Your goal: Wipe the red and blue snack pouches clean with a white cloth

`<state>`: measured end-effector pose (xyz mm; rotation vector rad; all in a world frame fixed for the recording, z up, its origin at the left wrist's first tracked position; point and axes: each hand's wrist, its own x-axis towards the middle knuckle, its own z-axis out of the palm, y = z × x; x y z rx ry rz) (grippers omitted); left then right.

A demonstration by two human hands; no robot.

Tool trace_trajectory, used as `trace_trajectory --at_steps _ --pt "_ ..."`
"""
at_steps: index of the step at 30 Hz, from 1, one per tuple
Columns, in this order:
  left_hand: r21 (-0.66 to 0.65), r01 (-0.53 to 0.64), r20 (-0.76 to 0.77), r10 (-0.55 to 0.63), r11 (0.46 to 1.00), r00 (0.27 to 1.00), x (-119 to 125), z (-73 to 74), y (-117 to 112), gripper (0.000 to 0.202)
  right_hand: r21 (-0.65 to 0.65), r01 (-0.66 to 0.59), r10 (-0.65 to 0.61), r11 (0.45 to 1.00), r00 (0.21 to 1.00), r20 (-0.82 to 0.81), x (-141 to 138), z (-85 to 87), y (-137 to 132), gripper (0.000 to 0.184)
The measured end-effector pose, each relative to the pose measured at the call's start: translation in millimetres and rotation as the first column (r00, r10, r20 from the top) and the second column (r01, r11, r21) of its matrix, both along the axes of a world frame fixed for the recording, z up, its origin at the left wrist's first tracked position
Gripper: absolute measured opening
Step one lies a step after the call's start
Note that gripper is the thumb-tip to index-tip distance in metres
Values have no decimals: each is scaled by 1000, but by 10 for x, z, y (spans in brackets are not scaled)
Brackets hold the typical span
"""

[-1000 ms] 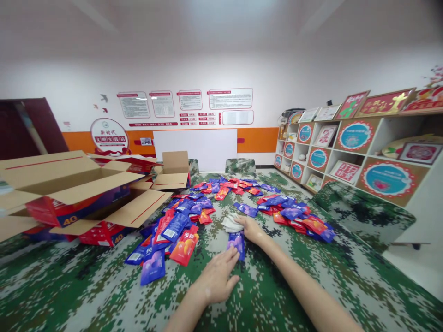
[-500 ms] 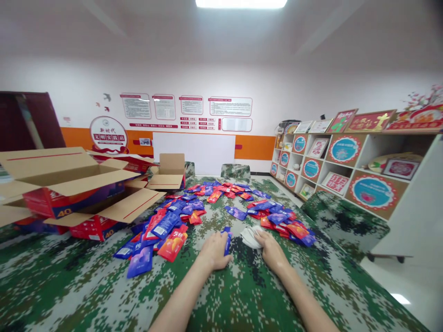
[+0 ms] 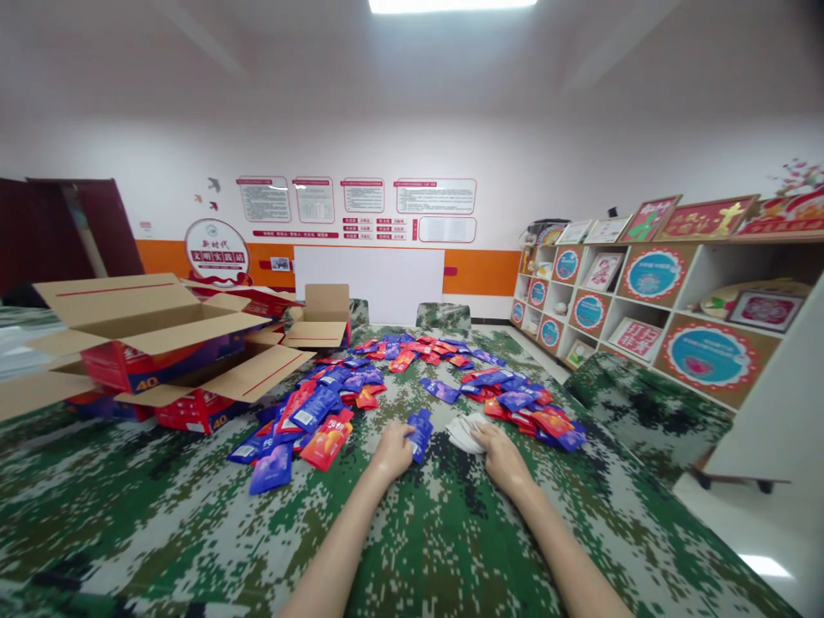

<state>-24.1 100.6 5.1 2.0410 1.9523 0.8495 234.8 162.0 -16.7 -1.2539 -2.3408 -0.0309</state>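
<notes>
My left hand (image 3: 392, 450) is closed on the near-left edge of a blue pouch (image 3: 421, 435), whose printed front faces up. Just to the right, my right hand (image 3: 502, 457) pinches a folded white cloth (image 3: 464, 432) that lies bunched beside the fingers. The pouch and the cloth are a short gap apart over the camouflage tablecloth (image 3: 444, 549). A heap of blue and red pouches (image 3: 315, 408) lies left of my hands, and a second pile of pouches (image 3: 521, 399) lies to the right. One more blue pouch (image 3: 441, 390) rests beyond the cloth.
Open cardboard boxes (image 3: 160, 335) are stacked on the left of the table, with a smaller open box (image 3: 326, 318) farther back. More pouches (image 3: 418, 343) spread across the far end. A camouflage-covered chair (image 3: 644, 416) and a white shelf unit (image 3: 614, 319) stand at the right.
My left hand has shifted slightly left and its grip on the blue pouch has changed, so more of the pouch shows. The white cloth stays in my right hand. The view has turned slightly left.
</notes>
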Motion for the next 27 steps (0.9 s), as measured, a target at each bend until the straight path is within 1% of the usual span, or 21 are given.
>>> trace_trajectory --at_steps 3,5,6,7,9,10,11,12,14,16,18,21,24,27 --pt "18 -49 -80 50 999 996 20 25 -120 30 -4 -1 1 1000 1000 -18 12 -22 3 65" --pt "59 -48 -157 57 997 986 -14 62 -212 31 -22 5 -7 1000 998 -63 24 -22 29 63" --pt "77 -2 -194 17 997 981 -46 75 -260 35 -39 14 -18 999 995 -97 25 -9 49 62" --pt "82 81 -226 -61 993 972 -86 79 -308 39 -60 24 -32 998 990 -137 18 15 68 61" --pt "50 283 -272 -260 958 926 -178 59 -402 48 -92 22 -42 996 974 -221 -38 99 89 63" --pt "22 367 -284 -347 930 894 -223 36 -444 51 -94 1 -26 996 966 -257 -94 154 81 65" --pt "-7 421 -285 -405 907 869 -264 10 -482 53 -84 -32 6 996 958 -287 -171 212 56 68" --pt "-28 447 -280 -436 894 855 -296 -17 -514 55 -64 -75 52 995 950 -307 -267 267 14 69" --pt "-50 454 -267 -450 890 852 -334 -52 -562 55 -21 -171 156 985 937 -314 -506 346 -115 71" --pt "-52 448 -259 -445 893 857 -339 -50 -595 51 21 -258 254 966 926 -278 -768 363 -275 67" --pt "-51 442 -258 -440 895 860 -323 -16 -619 44 47 -328 330 944 921 -207 -993 315 -423 60" --pt "-44 428 -259 -425 902 868 -299 49 -642 38 11 -415 414 910 907 -77 -1181 182 -523 60" --pt "-34 428 -253 -422 903 871 -299 74 -636 41 -34 -411 411 911 912 -4 -1214 76 -401 62" --pt "-47 437 -239 -435 898 868 -321 48 -607 48 -68 -345 347 936 937 31 -1224 54 -109 58"
